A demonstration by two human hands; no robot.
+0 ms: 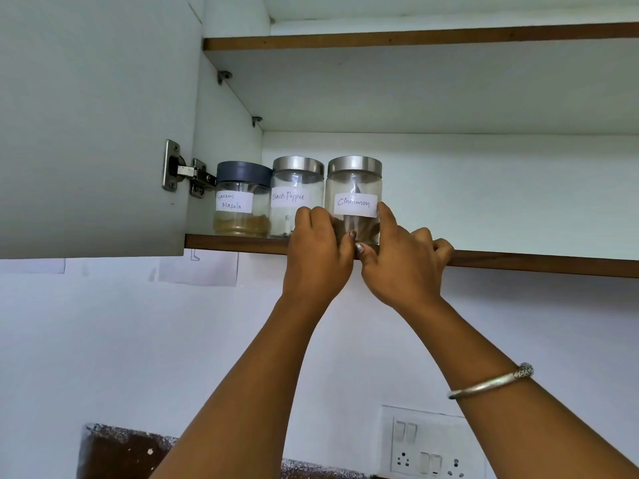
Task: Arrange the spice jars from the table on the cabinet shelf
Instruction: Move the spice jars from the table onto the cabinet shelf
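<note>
Three labelled glass jars stand in a row at the left end of the lower cabinet shelf (518, 262). The Garam Masala jar (242, 198) has a grey lid and sits leftmost. The Black Pepper jar (297, 188) with a steel lid is in the middle. The Cinnamon jar (354, 188), also steel-lidded, is on the right. My left hand (316, 257) grips the lower left side of the Cinnamon jar, and my right hand (397, 261) holds its lower right side, index finger raised along the glass.
The open cabinet door (93, 126) hangs on a hinge (183, 172) at left. An upper shelf (415, 38) runs above. Shelf space extends to the right of the jars. A switch and socket plate (428, 444) is on the wall below.
</note>
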